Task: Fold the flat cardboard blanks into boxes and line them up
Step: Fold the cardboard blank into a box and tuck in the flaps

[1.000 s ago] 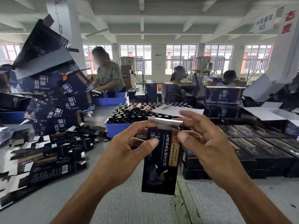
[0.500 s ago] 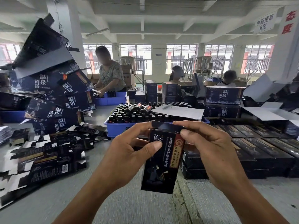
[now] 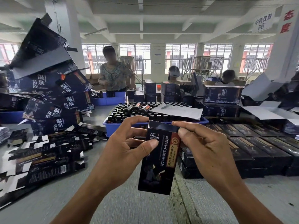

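Since a second ago the pale top flap, then standing open between the fingertips, has come down onto the mouth of the box (image 3: 157, 160); the grip on it is double: the left hand (image 3: 124, 152) pinches the upper left edge, thumb on the printed front and fingers curled behind, while the right hand (image 3: 205, 149) pinches the upper right corner, thumb on the front and forefinger laid along the closed flap; the box hangs upright, slightly tilted, in the air above the near part of the grey tabletop (image 3: 145, 209), between the two forearms; just right of it, folded dark boxes (image 3: 258, 147) lie in rows on the tabletop; to the left, flat blanks (image 3: 47, 160) lie fanned in a loose heap; beyond them larger printed cartons (image 3: 53, 97) are stacked crookedly; farther off, behind the hands, a blue tray (image 3: 113, 128) holds dark bottles (image 3: 129, 110) with a sheet of paper (image 3: 179, 111) resting over its right part; at the far side a person in a patterned top (image 3: 115, 76) stands over another blue bin (image 3: 107, 100).
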Motion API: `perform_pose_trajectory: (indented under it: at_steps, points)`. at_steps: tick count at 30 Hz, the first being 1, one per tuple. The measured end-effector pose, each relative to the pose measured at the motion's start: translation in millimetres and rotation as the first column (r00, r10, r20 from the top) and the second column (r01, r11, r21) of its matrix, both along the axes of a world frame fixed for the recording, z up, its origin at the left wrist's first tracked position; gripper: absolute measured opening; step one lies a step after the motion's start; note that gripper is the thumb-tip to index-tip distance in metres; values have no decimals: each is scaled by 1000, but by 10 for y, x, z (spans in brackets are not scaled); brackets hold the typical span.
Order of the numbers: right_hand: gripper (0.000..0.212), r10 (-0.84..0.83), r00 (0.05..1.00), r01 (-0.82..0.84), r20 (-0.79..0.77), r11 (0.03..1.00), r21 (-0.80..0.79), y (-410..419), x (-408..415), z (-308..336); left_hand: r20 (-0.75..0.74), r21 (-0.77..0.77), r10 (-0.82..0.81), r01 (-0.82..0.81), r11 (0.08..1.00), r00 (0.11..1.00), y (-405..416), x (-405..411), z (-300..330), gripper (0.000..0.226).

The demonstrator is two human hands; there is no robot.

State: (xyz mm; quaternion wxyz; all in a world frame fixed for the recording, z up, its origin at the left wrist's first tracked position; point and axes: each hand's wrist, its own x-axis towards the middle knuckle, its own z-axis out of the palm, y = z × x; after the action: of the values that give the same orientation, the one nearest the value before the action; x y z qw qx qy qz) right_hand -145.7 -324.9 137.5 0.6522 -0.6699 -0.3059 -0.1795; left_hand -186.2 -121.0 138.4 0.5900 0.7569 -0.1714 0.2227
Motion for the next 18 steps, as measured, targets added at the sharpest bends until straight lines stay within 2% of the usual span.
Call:
perform_pose_trajectory:
  at_steps: [9,18]
  points:
    - [22,-61,998,62,27,998,-27,-30,1,13,29,98,15,-18,995,999,-15,1,-30,57]
    - [19,-105,991,113,88,990,-85,-41,11,12,39,125,-2,-3,992,999,-33,-12,-45,56]
